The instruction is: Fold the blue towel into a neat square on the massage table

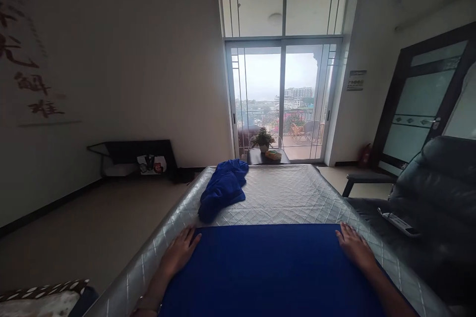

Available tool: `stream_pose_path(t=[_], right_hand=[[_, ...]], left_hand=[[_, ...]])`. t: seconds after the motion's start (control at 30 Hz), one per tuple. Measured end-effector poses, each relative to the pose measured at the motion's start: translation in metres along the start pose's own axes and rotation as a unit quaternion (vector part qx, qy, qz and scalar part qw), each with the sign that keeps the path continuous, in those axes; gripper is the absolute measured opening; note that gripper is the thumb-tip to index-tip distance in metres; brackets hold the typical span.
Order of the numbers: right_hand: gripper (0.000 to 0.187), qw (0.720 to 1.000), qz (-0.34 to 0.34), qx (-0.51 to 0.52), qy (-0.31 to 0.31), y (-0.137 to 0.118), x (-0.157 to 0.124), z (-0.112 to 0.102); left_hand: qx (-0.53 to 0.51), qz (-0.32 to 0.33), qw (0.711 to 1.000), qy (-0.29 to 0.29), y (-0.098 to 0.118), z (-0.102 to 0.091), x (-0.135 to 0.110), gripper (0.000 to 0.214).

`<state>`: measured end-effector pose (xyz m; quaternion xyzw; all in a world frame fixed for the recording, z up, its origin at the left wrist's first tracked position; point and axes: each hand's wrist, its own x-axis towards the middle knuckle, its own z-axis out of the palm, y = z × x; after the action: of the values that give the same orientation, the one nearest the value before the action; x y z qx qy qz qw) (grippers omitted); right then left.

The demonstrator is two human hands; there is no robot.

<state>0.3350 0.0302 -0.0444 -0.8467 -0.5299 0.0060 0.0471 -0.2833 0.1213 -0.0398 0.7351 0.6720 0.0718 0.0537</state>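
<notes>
A blue cloth (267,267) lies spread flat over the near part of a table with a silvery quilted cover (282,188). My left hand (182,246) rests on the cloth's far left corner, its fingers stretched out and the thumb apart. At the far right corner my right hand (351,242) lies flat in the same way, fingers extended. Neither hand grips anything that I can see. A second, crumpled piece of blue fabric (223,188) sits on the cover beyond my left hand, near the left edge.
Past the table's far end stands a small dark table (253,157) with a potted plant (264,139), before a glass sliding door (256,89). To the right is a dark recliner (439,188) with a power strip (399,223) on it. A bag (151,164) stands by the left wall.
</notes>
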Motion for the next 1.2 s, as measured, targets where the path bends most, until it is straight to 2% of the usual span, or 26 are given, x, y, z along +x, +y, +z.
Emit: stream_pose_path(t=[0.1, 0.27, 0.37, 0.47, 0.57, 0.67, 0.73, 0.83, 0.93, 1.0, 1.07, 1.13, 1.2], right_hand=[[0.067, 1.000, 0.004, 0.001, 0.014, 0.004, 0.002, 0.003], [0.066, 1.000, 0.009, -0.007, 0.021, 0.004, 0.006, 0.009], [0.065, 0.999, 0.004, -0.027, 0.031, 0.002, 0.001, 0.003], [0.063, 0.997, -0.022, -0.032, 0.072, -0.012, -0.012, -0.010], [0.061, 0.990, -0.112, -0.007, 0.084, -0.046, -0.037, -0.026], [0.063, 0.970, -0.236, 0.055, 0.023, -0.105, -0.067, -0.038], [0.065, 0.951, -0.296, 0.088, -0.025, -0.149, -0.086, -0.040], [0.069, 0.933, -0.332, 0.116, -0.070, -0.207, -0.102, -0.035], [0.071, 0.933, -0.329, 0.119, -0.084, -0.234, -0.103, -0.028], [0.072, 0.938, -0.320, 0.109, -0.081, -0.229, -0.096, -0.024], [0.074, 0.944, -0.306, 0.093, -0.077, -0.203, -0.085, -0.021], [0.074, 0.957, -0.274, 0.069, -0.071, -0.161, -0.069, -0.019], [0.072, 0.973, -0.221, 0.039, -0.059, -0.109, -0.051, -0.017]], left_hand=[[0.009, -0.009, 1.000, -0.015, -0.002, -0.001, -0.001, 0.071], [0.017, -0.014, 1.000, -0.002, -0.003, 0.006, 0.004, 0.071], [0.018, -0.009, 1.000, 0.010, -0.004, 0.008, 0.005, 0.069], [0.015, -0.002, 1.000, 0.019, -0.003, 0.006, 0.003, 0.067], [0.017, -0.005, 1.000, 0.021, 0.001, 0.002, 0.000, 0.068], [0.018, -0.006, 0.999, 0.027, 0.003, 0.000, 0.000, 0.068], [0.018, -0.004, 0.999, 0.027, 0.004, -0.001, 0.000, 0.069], [0.018, -0.001, 1.000, 0.022, 0.003, -0.002, -0.001, 0.071], [0.011, 0.001, 1.000, 0.026, 0.003, -0.002, -0.002, 0.070], [0.005, 0.003, 0.999, 0.039, 0.002, 0.000, -0.001, 0.069], [0.000, 0.008, 0.999, 0.050, 0.000, 0.002, 0.000, 0.068], [0.001, 0.015, 0.998, 0.055, -0.001, 0.004, 0.002, 0.066], [0.005, 0.019, 0.998, 0.054, -0.002, 0.006, 0.003, 0.066]])
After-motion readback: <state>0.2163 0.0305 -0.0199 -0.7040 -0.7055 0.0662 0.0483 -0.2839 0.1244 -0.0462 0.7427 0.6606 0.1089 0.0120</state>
